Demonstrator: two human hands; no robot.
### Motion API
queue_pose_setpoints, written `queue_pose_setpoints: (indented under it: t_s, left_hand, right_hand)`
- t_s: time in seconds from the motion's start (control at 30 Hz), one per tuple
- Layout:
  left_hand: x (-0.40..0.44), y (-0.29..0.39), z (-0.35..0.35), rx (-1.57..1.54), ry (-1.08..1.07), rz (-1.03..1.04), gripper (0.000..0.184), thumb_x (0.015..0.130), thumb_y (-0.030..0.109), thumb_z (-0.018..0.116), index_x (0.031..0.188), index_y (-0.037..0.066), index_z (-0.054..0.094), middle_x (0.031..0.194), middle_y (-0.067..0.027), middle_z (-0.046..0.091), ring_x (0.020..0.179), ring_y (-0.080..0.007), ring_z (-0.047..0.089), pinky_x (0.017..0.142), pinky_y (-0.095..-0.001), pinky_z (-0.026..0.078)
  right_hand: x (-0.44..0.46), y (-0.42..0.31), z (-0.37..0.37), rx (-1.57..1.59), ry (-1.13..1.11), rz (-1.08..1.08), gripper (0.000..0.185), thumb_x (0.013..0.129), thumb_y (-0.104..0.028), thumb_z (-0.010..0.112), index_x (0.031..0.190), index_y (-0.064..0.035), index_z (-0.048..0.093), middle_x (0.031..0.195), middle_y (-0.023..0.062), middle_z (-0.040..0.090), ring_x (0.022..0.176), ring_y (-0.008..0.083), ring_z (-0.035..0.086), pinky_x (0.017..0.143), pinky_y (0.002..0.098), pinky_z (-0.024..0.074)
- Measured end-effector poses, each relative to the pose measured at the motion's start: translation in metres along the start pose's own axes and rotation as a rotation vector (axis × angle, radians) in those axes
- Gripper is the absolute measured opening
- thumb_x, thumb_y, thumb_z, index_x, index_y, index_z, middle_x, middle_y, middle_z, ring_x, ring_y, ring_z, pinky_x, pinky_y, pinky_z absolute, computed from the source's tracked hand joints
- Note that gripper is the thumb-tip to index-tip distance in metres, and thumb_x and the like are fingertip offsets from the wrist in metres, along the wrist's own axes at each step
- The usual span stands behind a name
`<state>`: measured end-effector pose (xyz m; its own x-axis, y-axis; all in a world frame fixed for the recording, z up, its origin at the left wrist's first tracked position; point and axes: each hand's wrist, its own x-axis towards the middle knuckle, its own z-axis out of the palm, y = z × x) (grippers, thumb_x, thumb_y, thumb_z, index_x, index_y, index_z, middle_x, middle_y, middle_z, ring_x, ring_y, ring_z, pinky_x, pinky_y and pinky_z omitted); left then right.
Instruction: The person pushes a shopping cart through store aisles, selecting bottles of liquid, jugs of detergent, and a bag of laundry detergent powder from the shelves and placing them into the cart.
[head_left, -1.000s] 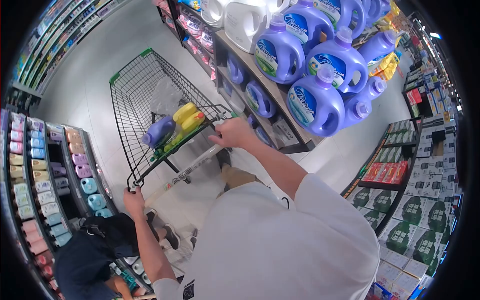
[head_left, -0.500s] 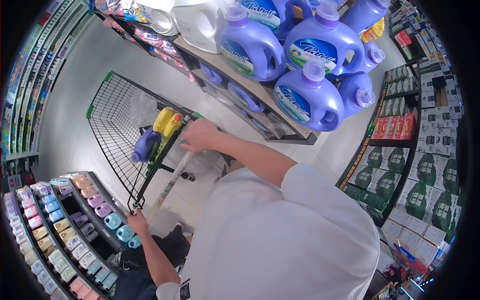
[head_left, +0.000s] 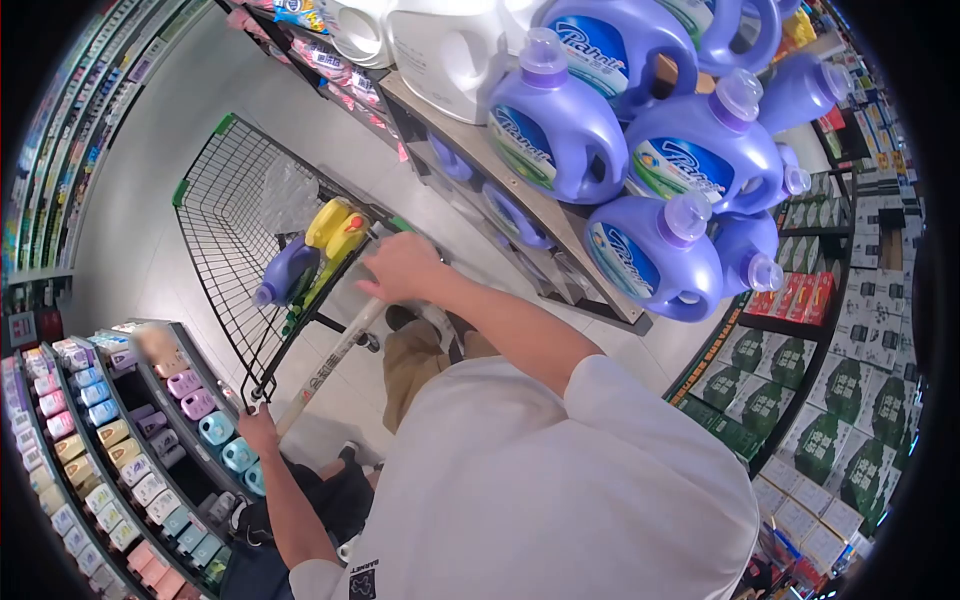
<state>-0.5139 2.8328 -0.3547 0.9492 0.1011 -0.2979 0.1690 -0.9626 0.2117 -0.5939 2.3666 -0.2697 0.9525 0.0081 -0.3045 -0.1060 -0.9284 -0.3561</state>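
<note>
A wire shopping cart point(head_left: 228, 250) with green corners stands at the left in front of me. My right hand point(head_left: 402, 268) is closed over the far end of its pale handle bar point(head_left: 325, 375). At the near end of the bar, my left hand point(head_left: 258, 428) grips by the cart's metal corner, its fingers partly hidden. Inside the basket lie a purple bottle point(head_left: 284, 270), yellow bottles point(head_left: 336, 232) and a crumpled clear plastic bag point(head_left: 290, 195).
Large purple detergent jugs point(head_left: 555, 125) and white jugs point(head_left: 448, 60) crowd a shelf point(head_left: 560, 235) at front right, its corner close to my right arm. Stocked bottle shelves point(head_left: 150, 440) stand lower left. Stacked green-and-white cartons point(head_left: 840, 385) line the right. A dark-clothed person point(head_left: 320, 500) is beside my left arm.
The jug shelf has shifted right and down in view, closer to me. One khaki trouser leg now shows forward beneath the handle. Both hands stay on the cart.
</note>
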Motion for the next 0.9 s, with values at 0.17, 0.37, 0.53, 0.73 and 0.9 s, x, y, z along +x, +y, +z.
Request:
queue_pose_setpoints:
  t_s: [0.17, 0.37, 0.53, 0.73, 0.9]
  left_hand:
    - [0.024, 0.005, 0.006, 0.014, -0.052, -0.064, 0.044, 0.079, 0.032, 0.071, 0.103, -0.005, 0.066, 0.090, -0.0237, 0.070, 0.091, -0.0388, 0.068, 0.083, -0.0456, 0.051]
    - [0.046, 0.037, -0.005, -0.037, -0.052, -0.051, 0.042, 0.079, 0.030, 0.072, 0.102, -0.004, 0.065, 0.087, -0.0242, 0.070, 0.086, -0.0394, 0.068, 0.079, -0.0454, 0.052]
    - [0.088, 0.045, -0.002, -0.084, -0.074, -0.085, 0.040, 0.079, 0.030, 0.072, 0.102, -0.003, 0.064, 0.088, -0.0229, 0.070, 0.085, -0.0386, 0.069, 0.079, -0.0455, 0.052]
    - [0.151, 0.060, -0.002, -0.109, -0.131, -0.130, 0.043, 0.081, 0.032, 0.071, 0.109, 0.000, 0.062, 0.092, -0.0210, 0.071, 0.089, -0.0376, 0.068, 0.080, -0.0457, 0.052]
    - [0.205, 0.077, -0.001, -0.043, -0.137, -0.156, 0.046, 0.082, 0.035, 0.070, 0.112, 0.001, 0.061, 0.094, -0.0195, 0.071, 0.093, -0.0374, 0.068, 0.082, -0.0464, 0.052]
  right_hand:
    - [0.018, 0.004, -0.009, -0.077, 0.019, 0.028, 0.050, 0.088, -0.055, 0.055, 0.081, -0.0081, 0.073, 0.073, 0.0124, 0.070, 0.075, 0.0293, 0.070, 0.069, 0.0408, 0.0547]
    - [0.050, 0.009, -0.015, -0.098, 0.022, 0.033, 0.050, 0.088, -0.055, 0.056, 0.084, -0.0081, 0.072, 0.071, 0.0124, 0.068, 0.073, 0.0286, 0.069, 0.068, 0.0408, 0.0546]
    - [0.088, 0.017, -0.002, -0.099, 0.142, 0.011, 0.044, 0.085, -0.051, 0.063, 0.075, -0.0083, 0.069, 0.063, 0.0133, 0.064, 0.066, 0.0306, 0.067, 0.063, 0.0416, 0.0532]
    - [0.145, 0.020, -0.004, -0.088, 0.118, 0.015, 0.044, 0.085, -0.051, 0.063, 0.073, -0.0086, 0.068, 0.062, 0.0126, 0.064, 0.064, 0.0308, 0.066, 0.062, 0.0422, 0.0532]
    - [0.199, 0.029, -0.003, -0.052, 0.178, 0.019, 0.041, 0.084, -0.049, 0.065, 0.071, -0.0100, 0.067, 0.061, 0.0106, 0.064, 0.063, 0.0302, 0.066, 0.061, 0.0413, 0.0531]
